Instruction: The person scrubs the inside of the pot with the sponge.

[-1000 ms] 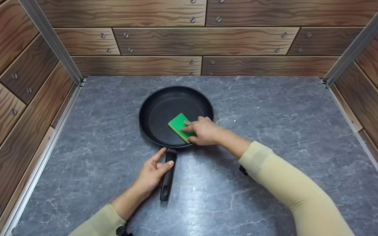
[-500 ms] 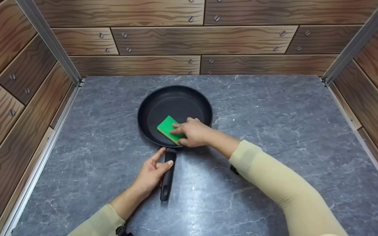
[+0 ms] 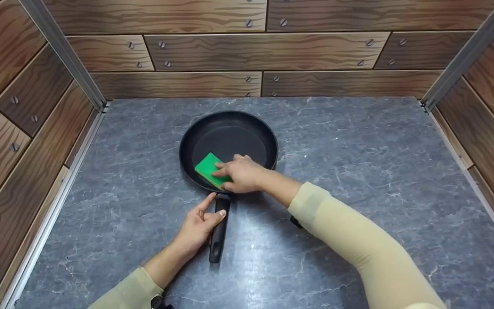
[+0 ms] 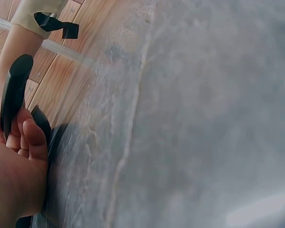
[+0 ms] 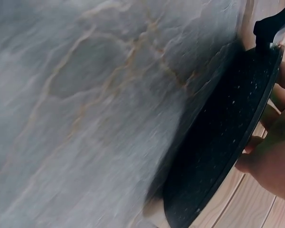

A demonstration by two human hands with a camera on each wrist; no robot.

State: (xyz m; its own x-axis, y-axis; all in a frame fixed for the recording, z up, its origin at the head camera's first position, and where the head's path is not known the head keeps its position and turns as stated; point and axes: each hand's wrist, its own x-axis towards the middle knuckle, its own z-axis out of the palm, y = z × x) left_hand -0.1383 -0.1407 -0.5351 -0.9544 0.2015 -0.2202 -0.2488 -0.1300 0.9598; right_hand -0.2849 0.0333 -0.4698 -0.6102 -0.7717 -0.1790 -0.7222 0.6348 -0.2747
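Note:
A black frying pan (image 3: pixel 238 138) sits on the table, its handle (image 3: pixel 218 242) pointing toward the person. My left hand (image 3: pixel 196 225) grips the handle near the pan, thumb on top and index finger at the joint with the rim. In the left wrist view its other fingers curl beneath the handle (image 4: pixel 15 92). Inside the pan, at the near left, my right hand (image 3: pixel 242 174) holds a green-topped sponge (image 3: pixel 209 166) with a yellowish underside, fingers spread over it and thumb at its near edge. The right wrist view shows the pan's speckled outer wall (image 5: pixel 218 137) hiding the sponge.
The grey marbled tabletop (image 3: pixel 358 171) surrounds the pan. Wood-patterned walls (image 3: pixel 268 51) stand at the back and both sides, with metal posts (image 3: pixel 69 60) in the corners.
My right hand has slid the sponge leftward along the near part of the pan. The left hand and the pan stay in place.

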